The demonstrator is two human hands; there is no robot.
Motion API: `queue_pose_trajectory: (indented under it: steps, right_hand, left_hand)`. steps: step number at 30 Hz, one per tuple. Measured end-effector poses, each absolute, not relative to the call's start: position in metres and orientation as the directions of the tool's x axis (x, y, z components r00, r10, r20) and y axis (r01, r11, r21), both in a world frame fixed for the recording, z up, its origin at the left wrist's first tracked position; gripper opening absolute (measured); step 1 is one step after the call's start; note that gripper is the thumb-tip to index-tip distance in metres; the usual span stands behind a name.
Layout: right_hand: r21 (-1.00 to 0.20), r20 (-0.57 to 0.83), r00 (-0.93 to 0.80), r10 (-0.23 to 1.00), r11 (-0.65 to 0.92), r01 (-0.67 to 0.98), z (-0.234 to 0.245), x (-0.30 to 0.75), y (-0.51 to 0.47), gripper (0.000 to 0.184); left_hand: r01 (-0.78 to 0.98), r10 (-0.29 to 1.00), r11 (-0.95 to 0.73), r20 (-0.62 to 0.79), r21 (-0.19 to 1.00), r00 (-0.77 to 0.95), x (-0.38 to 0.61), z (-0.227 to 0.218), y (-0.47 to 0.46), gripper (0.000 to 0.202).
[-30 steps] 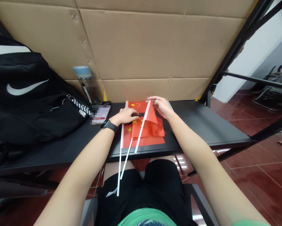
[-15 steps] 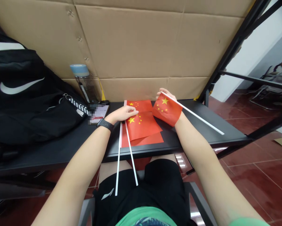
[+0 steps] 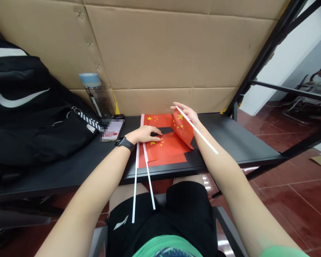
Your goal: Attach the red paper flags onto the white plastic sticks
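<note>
Just above the black bench (image 3: 240, 134), right grip (image 3: 186, 112) closed on a raised flag (image 3: 182, 126) at its top end, white stick (image 3: 203, 135) slanting down across the forearm (image 3: 224, 171); left grip (image 3: 146, 134) palm-down on the middle flag (image 3: 173, 142), can't tell from here if it's pinching. Bottom flag (image 3: 174, 159) under that one, rear flag (image 3: 163, 120) flat behind, two more sticks (image 3: 134, 194) past the front edge. Phone (image 3: 115, 129), bottle (image 3: 95, 98), backpack (image 3: 21, 125) to the left.

Red flags (image 3: 176, 142) with yellow stars
</note>
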State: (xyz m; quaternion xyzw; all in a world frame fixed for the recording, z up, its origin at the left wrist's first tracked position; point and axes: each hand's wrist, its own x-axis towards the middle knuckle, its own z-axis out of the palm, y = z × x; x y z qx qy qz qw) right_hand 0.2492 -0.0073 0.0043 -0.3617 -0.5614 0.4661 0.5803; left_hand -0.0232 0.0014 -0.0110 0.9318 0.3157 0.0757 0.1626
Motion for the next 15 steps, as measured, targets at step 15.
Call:
queue_pose_trajectory:
  steps: [15]
  right_hand:
    - [-0.896, 0.422, 0.093, 0.902, 0.430, -0.107, 0.010, 0.278, -0.003, 0.052]
  left_hand:
    - [0.529, 0.546, -0.760, -0.071, 0.377, 0.835, -0.023, -0.010, -0.003, 0.045]
